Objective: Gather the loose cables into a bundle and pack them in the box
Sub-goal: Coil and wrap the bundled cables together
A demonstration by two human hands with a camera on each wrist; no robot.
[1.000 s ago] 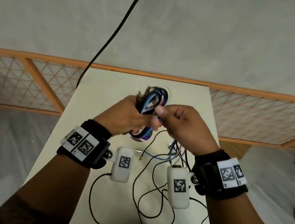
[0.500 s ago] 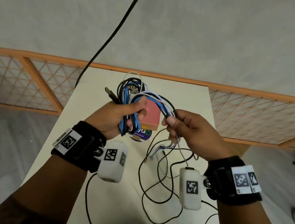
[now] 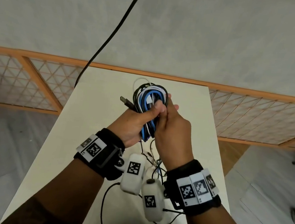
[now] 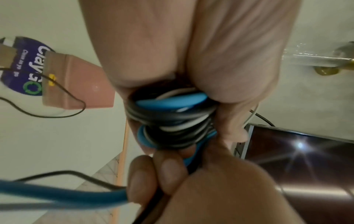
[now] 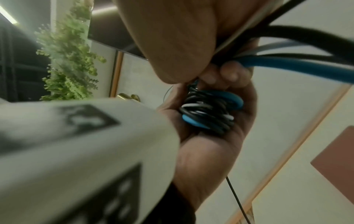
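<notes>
Blue, black and white loops make up the cable bundle (image 3: 148, 108), held above the table (image 3: 93, 124). The left hand (image 3: 134, 123) grips it; the right hand (image 3: 172, 133) pinches trailing strands. Gathering seems nearly done; next, tuck the tails, then reach the pink box (image 4: 76, 84).

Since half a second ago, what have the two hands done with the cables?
The right hand has moved in against the left hand, and its fingers now close on the cable bundle too, hiding the pink box from the head view. The left hand still grips the bundle above the white table, loose ends trailing below.
</notes>
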